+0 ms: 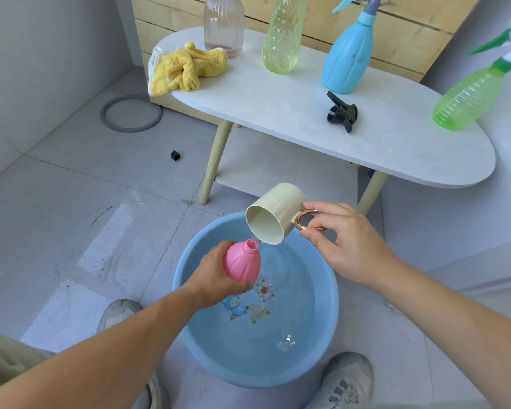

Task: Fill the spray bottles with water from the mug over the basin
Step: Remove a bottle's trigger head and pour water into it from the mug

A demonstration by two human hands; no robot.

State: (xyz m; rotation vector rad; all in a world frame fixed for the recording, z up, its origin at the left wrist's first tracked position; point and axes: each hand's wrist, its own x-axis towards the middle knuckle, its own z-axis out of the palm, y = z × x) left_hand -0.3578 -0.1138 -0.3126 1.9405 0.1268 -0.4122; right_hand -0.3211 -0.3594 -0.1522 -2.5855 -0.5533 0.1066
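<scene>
Nearest to me, my two grey shoes stand on the tiled floor, the left shoe (117,315) partly behind my forearm and the right shoe (347,376) just beside the blue basin (317,305). The basin sits between my feet, with water in it and cartoon stickers on its bottom.

Over the basin, my left hand (216,278) wraps round the lower half of the pink bottle (242,262), fingers curled tight on it. The bottle has no cap and its open neck tilts up toward the mug. My right hand (348,246) pinches the rose-gold handle (300,216) of the cream mug (275,214) between thumb and fingers. The mug is tipped over, mouth facing me, its lower lip just above the bottle's neck, and a thin stream of water (258,242) runs from lip to neck.

Beyond the basin stands a white oval table (278,107) on pale wooden legs. A black spray head (341,112) lies loose on it. At the right end stands a green spray bottle (469,95), then a blue spray bottle (348,57), both with their heads on. Further left stand a clear yellow-green bottle (282,36) and a clear pink bottle (223,25); their tops are cut off by the frame. A crumpled yellow cloth (183,67) hangs over the left end. On the floor to the left lie a small black cube (175,155) and a grey ring (132,113).
</scene>
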